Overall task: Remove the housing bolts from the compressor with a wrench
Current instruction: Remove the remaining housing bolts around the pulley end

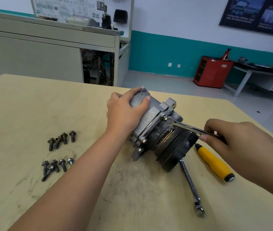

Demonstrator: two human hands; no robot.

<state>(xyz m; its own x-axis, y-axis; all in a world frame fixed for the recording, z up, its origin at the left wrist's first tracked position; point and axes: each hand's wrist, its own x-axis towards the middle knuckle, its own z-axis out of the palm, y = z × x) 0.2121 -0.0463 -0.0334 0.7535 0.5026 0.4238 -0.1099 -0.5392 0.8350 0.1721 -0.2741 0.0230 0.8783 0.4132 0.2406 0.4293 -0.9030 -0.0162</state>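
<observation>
- Pale wood tabletop (32, 100), scuffed with dark smudges, fills the near part of the view; beyond it are a grey floor and a white wall with a teal band along the bottom.
- Your compressor (155, 114) lies on its side near the middle of the table, with its black grooved pulley (175, 152) towards you and to the right and its grey metal body pointing away to the left.
- Your left hand (124, 114) rests on the far end of the body, fingers and thumb curled over the casing and gripping it.
- Your right hand (232, 135) pinches the near end of a wrench (185, 126) between thumb and curled fingers.
- The open end of that wrench sits on a housing bolt (165, 118) at the upper edge of the flange, and the shaft runs over the pulley to your hand.
- Another bolt head (143, 140) shows lower on the same flange.
- A second wrench (190, 184) lies flat on the table near you, one end tucked under the pulley and its ring end closest to you.
- A yellow-handled screwdriver (214, 162) lies just right of that wrench, partly under your right hand.
- Loose bolts lie on the left in two clusters: four farther out (62, 139) and five nearer (56, 166).
- Far back you have a beige workbench (32, 52) on the left, a red cabinet (212, 71) on the right and a dark poster (255, 12) above it.
</observation>
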